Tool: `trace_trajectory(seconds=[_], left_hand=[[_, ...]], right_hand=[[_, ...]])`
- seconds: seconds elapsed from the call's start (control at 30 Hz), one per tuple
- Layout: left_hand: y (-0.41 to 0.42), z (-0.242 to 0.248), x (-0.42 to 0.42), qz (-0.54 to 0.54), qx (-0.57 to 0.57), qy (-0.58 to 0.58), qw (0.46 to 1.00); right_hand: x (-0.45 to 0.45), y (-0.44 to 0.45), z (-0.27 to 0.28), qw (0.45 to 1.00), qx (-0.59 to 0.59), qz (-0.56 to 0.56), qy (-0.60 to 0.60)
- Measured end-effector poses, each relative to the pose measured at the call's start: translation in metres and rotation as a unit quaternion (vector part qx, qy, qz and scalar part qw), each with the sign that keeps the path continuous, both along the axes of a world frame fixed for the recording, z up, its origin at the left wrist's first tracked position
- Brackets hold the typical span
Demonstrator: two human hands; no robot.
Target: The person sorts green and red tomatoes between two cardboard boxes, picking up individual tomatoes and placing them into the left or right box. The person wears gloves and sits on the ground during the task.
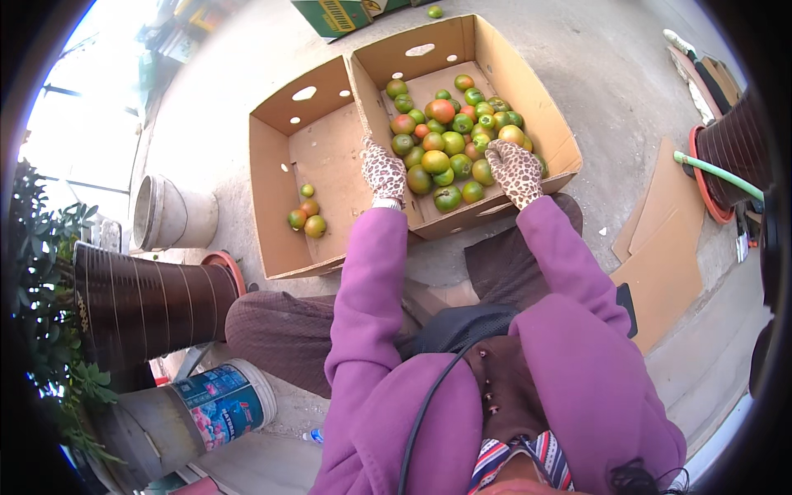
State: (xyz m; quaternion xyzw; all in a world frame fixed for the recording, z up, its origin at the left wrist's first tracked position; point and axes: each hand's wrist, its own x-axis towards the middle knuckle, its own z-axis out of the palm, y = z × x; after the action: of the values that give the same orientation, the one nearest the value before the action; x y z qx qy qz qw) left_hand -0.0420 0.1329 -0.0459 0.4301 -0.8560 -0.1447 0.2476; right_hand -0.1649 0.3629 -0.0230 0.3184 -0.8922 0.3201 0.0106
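Note:
Two open cardboard boxes stand side by side before me. In the right box [526,86] lie many tomatoes [453,143], green, orange and reddish. The left box [272,142] holds several tomatoes [315,226] near its front left. My left hand [385,170], in a leopard-print glove, is closed over the rim between the boxes. In a matching glove, my right hand [515,168] is down among the tomatoes by the right box's front right corner. Its fingers are curled beside an orange-green tomato [511,134]; whether they hold one is hidden.
A white bucket [179,213] lies on its side at left, near a brown plant pot [154,303]. A printed bucket [226,402] lies below it. Flat cardboard [662,272] and another pot [733,148] with a green hose [721,173] are at right. One tomato [435,12] sits on the floor beyond.

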Motion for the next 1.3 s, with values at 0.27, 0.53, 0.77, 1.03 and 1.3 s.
trace_trajectory(seconds=[0.27, 0.53, 0.77, 1.03, 1.3], left_hand=[[0.008, 0.013, -0.001, 0.009, 0.084, 0.016, 0.996], [0.025, 0.039, 0.004, -0.028, 0.214, 0.079, 0.973], [-0.083, 0.022, 0.048, -0.063, 0.425, 0.266, 0.863], [-0.178, -0.044, 0.106, 0.228, 0.149, 0.044, 0.961], [-0.224, -0.118, 0.139, 0.079, 0.004, -0.265, 0.961]], right_hand=[[-0.002, -0.001, -0.009, 0.998, -0.057, -0.027, 0.028], [-0.009, 0.009, -0.003, 0.994, 0.099, 0.003, 0.037], [-0.025, -0.057, 0.008, 0.964, 0.207, 0.166, -0.015], [0.009, -0.161, -0.057, 0.989, -0.094, 0.112, 0.002], [0.035, -0.176, -0.037, 0.961, 0.132, 0.233, -0.065]])
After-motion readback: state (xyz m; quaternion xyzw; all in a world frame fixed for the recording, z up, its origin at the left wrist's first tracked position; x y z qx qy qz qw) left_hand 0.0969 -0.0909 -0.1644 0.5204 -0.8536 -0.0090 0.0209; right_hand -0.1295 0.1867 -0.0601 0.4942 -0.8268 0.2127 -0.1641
